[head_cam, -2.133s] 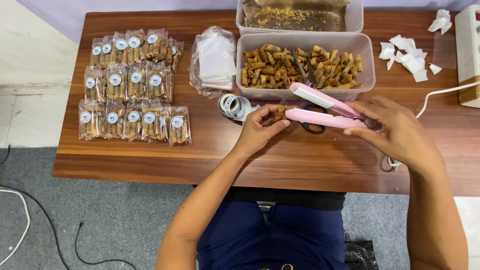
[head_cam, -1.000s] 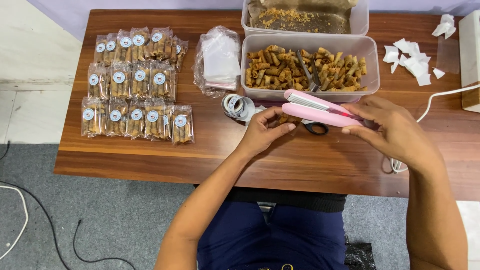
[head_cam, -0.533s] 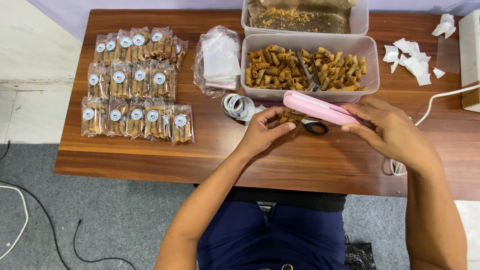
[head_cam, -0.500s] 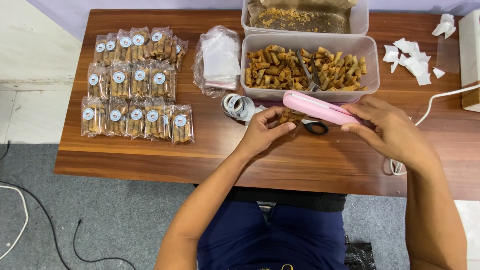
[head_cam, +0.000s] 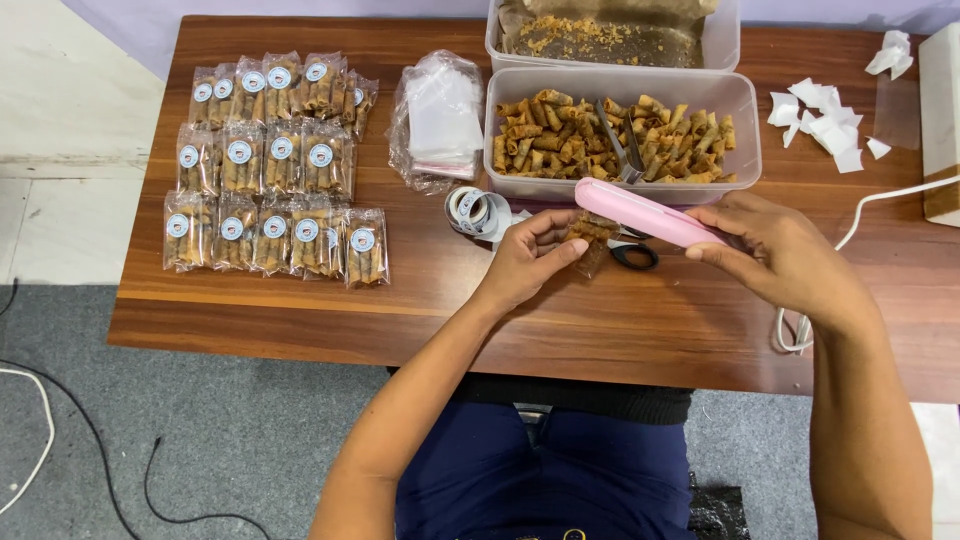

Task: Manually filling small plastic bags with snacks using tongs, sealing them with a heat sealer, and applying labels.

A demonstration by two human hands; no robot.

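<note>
My left hand [head_cam: 528,255] holds a small clear bag of fried rolls [head_cam: 590,240] by its side, with the bag's top under the jaws of a pink hand sealer [head_cam: 645,213]. Gripping the sealer from the right, my right hand [head_cam: 775,250] presses its jaws shut on the bag. Both hands hover over the brown wooden table [head_cam: 450,300], just in front of a clear tub of loose fried rolls [head_cam: 620,135].
Several sealed roll bags with round stickers [head_cam: 270,165] lie in rows at the left. A stack of empty clear bags [head_cam: 438,115], a sticker roll [head_cam: 475,210], black scissors [head_cam: 633,256], a second tub [head_cam: 610,30], paper scraps [head_cam: 825,120] and a white cable [head_cam: 860,215] surround the hands.
The pink sealer's jaws were open two seconds ago and are now closed on the bag's top. Both hands stayed in nearly the same place.
</note>
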